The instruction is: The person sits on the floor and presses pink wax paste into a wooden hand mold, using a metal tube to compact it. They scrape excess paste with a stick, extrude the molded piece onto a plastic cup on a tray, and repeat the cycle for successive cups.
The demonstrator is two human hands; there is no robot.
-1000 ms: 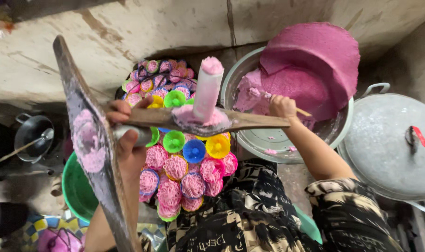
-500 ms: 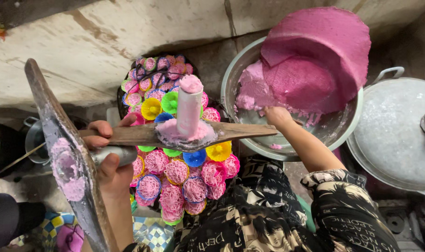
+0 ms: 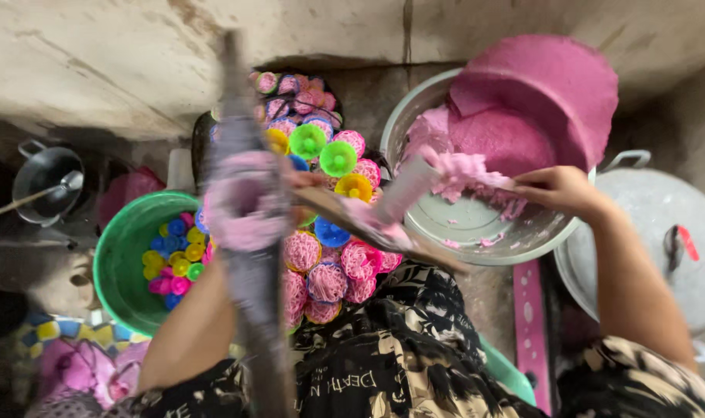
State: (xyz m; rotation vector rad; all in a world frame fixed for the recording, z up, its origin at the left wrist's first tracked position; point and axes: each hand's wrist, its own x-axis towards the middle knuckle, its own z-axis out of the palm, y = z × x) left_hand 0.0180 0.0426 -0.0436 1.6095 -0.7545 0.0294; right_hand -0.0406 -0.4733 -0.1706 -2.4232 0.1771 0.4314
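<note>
Right now the right hand [image 3: 557, 190] pinches pink dough [image 3: 464, 166] above the metal basin [image 3: 476, 224], just right of the press tube [image 3: 406, 193], while the left hand [image 3: 302, 193], blurred, grips the wooden press [image 3: 248, 232].

Right hand [image 3: 557, 190]: far right of centre, fingers closed on a lump of pink dough [image 3: 464, 166] over the metal basin [image 3: 476, 224].
Left hand [image 3: 294, 193]: mostly hidden behind a blurred long dark board [image 3: 248, 232] smeared pink; grip cannot be told.
Wooden press [image 3: 368, 224]: slanting between the hands, dough-coated.
Pink dough mass [image 3: 534, 101]: piled high in the basin, far right.
Tray of pink noodle nests [image 3: 329, 271]: centre, on coloured plastic moulds.
Green basin [image 3: 116, 263]: left, holding small coloured moulds [image 3: 174, 259].
Metal lid [image 3: 677, 255]: right edge.
Small pot [image 3: 46, 182]: far left.
</note>
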